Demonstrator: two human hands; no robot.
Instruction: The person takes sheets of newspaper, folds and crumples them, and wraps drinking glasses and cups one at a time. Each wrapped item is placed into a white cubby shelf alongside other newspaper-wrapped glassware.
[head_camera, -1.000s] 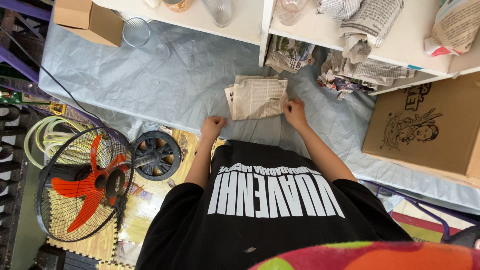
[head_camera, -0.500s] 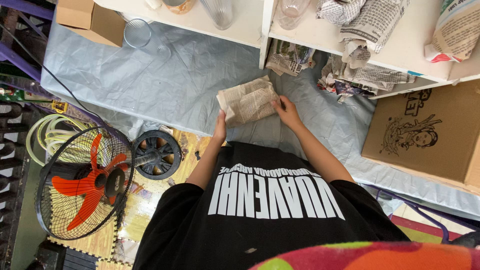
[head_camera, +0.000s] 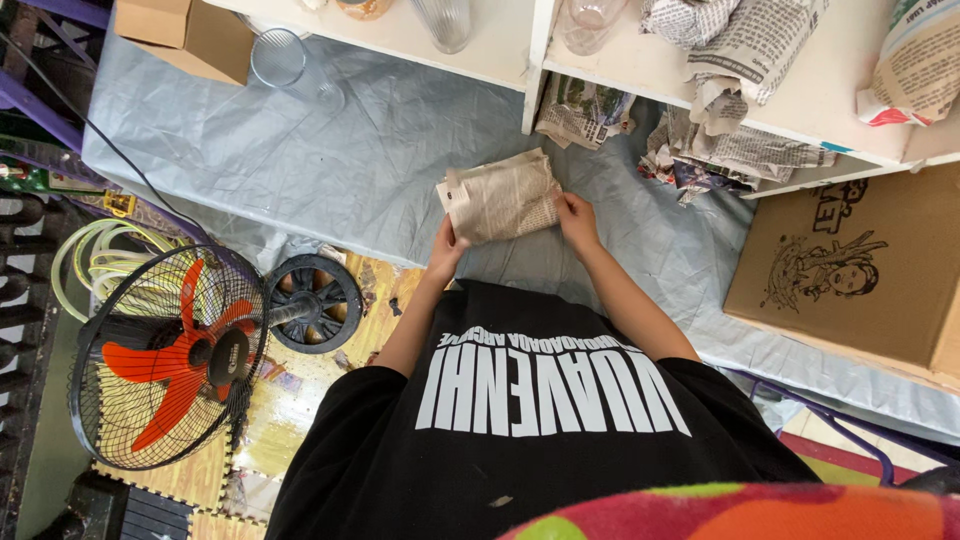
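Both hands hold a folded newspaper bundle over the grey-sheeted tabletop, just below the white shelf. Left hand has its grip closed on the bundle's lower left corner, right hand closed on the right edge. Bundle looks lifted and tilted, though touching or clear of the sheet can't be told. What's inside, if anything, is hidden.

Risks, judged from this frame:
- loose top flap at the upper left could spring open, since only two edges are pinched
- paper could tear at the left corner if pulled apart too hard
- if something breakable is wrapped inside, a slack pinch could let it slide out the open side onto the tabletop
- a clear glass stands on the sheet well to the left, more glassware on the shelf just above; a wide sweep of the elbows or bundle could knock them
- standing fan sits near the left arm; airflow, if it's running, might lift the flaps
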